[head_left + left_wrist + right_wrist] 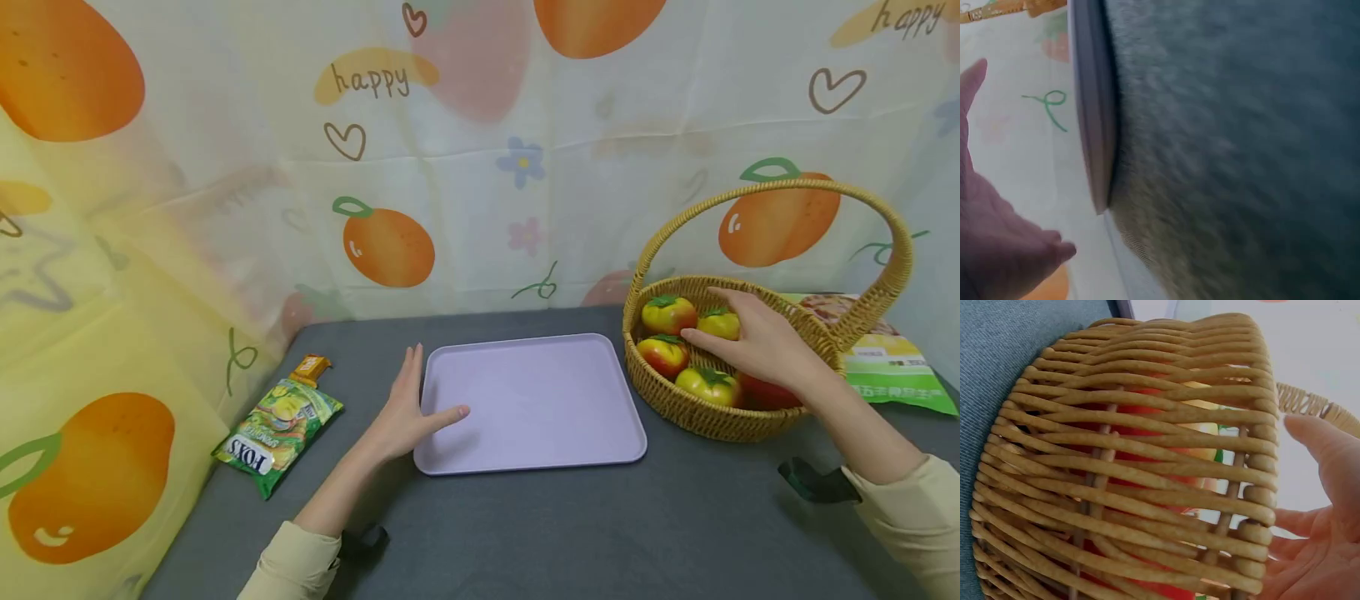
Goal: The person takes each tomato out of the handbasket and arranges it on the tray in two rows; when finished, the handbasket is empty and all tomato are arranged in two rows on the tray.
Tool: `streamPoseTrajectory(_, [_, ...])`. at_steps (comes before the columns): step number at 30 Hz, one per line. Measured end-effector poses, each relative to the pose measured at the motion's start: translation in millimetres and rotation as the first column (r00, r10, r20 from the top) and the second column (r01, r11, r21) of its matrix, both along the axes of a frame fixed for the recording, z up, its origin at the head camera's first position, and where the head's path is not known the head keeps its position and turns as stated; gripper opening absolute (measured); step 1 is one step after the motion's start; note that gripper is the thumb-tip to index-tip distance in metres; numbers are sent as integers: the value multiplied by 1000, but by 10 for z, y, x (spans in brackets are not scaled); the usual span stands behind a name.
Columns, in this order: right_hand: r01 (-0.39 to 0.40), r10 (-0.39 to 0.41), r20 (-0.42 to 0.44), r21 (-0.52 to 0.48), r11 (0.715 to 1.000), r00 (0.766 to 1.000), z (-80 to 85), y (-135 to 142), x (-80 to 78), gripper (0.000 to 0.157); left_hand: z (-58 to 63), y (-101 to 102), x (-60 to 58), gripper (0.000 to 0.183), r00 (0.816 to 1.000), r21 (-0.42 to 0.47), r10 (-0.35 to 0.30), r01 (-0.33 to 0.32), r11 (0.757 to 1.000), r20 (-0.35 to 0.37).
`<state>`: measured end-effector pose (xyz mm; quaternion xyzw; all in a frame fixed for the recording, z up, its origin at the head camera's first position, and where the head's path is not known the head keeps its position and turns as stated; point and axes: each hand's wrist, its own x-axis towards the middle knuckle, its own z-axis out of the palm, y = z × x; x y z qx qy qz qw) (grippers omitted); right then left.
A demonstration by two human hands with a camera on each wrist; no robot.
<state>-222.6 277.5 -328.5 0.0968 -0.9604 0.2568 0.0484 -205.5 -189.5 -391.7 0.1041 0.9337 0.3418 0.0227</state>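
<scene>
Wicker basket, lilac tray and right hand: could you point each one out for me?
Wicker basket (693,418): head view, on its front woven wall.
Lilac tray (531,404): head view, on its bare flat middle.
Right hand (763,337): head view, on its back.

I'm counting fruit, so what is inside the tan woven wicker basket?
The tan woven wicker basket shows four round yellow or red-yellow fruits with green tops, plus a partly visible red item. The right hand blocks part of the interior; whatever lies behind it is hidden.
</scene>
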Motion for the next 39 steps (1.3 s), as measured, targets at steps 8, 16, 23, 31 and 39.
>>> streamPoseTrajectory(8, [-59, 56, 129, 22, 998, 990, -37, -68, -39, 82, -110, -147, 89, 124, 974, 17, -163, 163, 987, 158])
streamPoseTrajectory(16, [-91, 88, 152, 15, 996, 984, -137, -162, -103, 77, -156, -225, 100, 128, 943, 35, -234, 233, 972, 238])
streamPoseTrajectory(23, [-90, 84, 156, 33, 995, 984, -191, -210, -150, 81, -157, -262, 90, 130, 933, 20, -251, 254, 967, 258])
streamPoseTrajectory(31, [-74, 65, 142, 62, 995, 988, -250, -256, -161, 81, -164, -301, 80, 130, 921, 5, -280, 290, 957, 271])
streamPoseTrajectory(39, [-56, 49, 156, 39, 998, 987, -298, -256, -146, 81, -162, -335, 64, 127, 912, -9, -307, 321, 947, 271])
